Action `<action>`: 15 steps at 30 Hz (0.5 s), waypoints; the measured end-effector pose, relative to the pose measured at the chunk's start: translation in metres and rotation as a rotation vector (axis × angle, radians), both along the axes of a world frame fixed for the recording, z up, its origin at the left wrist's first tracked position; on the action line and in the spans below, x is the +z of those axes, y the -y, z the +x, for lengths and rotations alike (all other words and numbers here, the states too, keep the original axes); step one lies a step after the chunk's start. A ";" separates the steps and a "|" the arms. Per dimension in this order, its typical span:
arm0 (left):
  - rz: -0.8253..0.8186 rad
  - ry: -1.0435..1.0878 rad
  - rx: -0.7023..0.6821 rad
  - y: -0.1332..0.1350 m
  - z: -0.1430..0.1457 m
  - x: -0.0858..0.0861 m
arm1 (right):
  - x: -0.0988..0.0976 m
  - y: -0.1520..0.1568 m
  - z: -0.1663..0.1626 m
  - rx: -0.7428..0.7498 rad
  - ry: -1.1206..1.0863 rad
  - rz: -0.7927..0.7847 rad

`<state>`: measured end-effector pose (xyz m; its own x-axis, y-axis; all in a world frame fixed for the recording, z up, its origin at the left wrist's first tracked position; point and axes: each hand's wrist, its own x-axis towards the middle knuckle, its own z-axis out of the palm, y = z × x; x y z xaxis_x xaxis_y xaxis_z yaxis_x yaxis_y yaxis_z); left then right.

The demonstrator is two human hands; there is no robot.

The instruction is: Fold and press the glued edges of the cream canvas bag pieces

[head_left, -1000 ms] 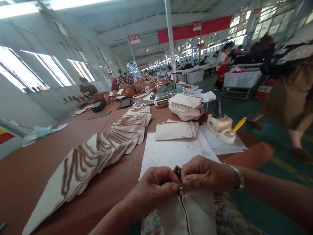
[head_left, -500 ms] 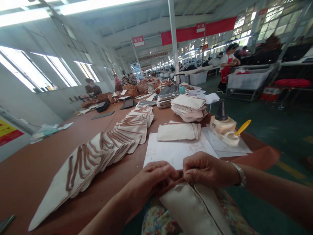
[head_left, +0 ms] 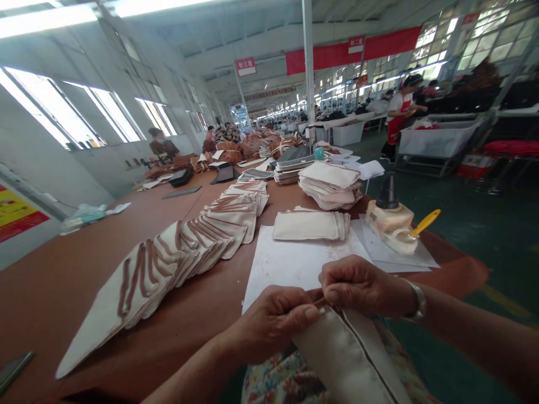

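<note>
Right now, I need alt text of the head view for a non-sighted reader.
The left hand and right hand pinch the brown-trimmed end of a cream fabric piece above a floral garment. On the brown table beyond lie a fanned row of cream pieces and a white sheet bearing a small stack.

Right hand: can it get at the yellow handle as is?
Probably, once freed: the right hand is pinching the cream piece, but nothing tall seems to stand between that hand and the yellow handle.
</note>
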<state>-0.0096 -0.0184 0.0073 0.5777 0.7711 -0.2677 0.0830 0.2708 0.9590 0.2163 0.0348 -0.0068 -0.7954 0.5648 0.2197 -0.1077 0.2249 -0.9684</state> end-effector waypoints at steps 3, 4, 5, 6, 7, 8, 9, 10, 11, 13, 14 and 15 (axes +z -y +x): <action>-0.086 -0.079 -0.189 -0.004 -0.017 -0.008 | 0.005 -0.009 0.013 -0.014 -0.071 -0.061; -0.095 -0.122 -0.242 -0.004 -0.024 -0.010 | 0.006 -0.016 0.020 -0.036 -0.086 -0.051; -0.081 -0.164 -0.265 -0.005 -0.031 -0.012 | 0.007 -0.024 0.029 -0.055 -0.075 -0.024; -0.046 -0.206 -0.261 -0.005 -0.038 -0.012 | 0.008 -0.032 0.037 -0.066 -0.026 0.017; 0.010 -0.248 -0.238 -0.006 -0.042 -0.010 | 0.010 -0.041 0.043 -0.071 0.056 0.077; 0.085 -0.297 -0.204 -0.007 -0.045 -0.006 | 0.012 -0.048 0.048 -0.080 0.157 0.159; 0.172 -0.355 -0.162 -0.008 -0.045 0.000 | 0.013 -0.054 0.048 -0.098 0.253 0.258; 0.264 -0.421 -0.128 -0.009 -0.042 0.006 | 0.015 -0.057 0.045 -0.124 0.322 0.360; 0.362 -0.493 -0.099 -0.011 -0.037 0.012 | 0.017 -0.056 0.037 -0.147 0.350 0.454; 0.517 -0.595 -0.061 -0.015 -0.022 0.021 | 0.016 -0.047 0.010 -0.147 0.311 0.570; 0.557 -0.621 -0.050 -0.017 -0.014 0.024 | 0.013 -0.041 -0.006 -0.109 0.274 0.580; 0.562 -0.631 -0.053 -0.019 -0.008 0.026 | 0.008 -0.034 -0.021 -0.074 0.250 0.575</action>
<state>-0.0177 0.0008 0.0336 0.4879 0.8621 -0.1368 0.6471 -0.2520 0.7195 0.1953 0.0685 0.0009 -0.8254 0.4673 0.3168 0.1420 0.7150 -0.6845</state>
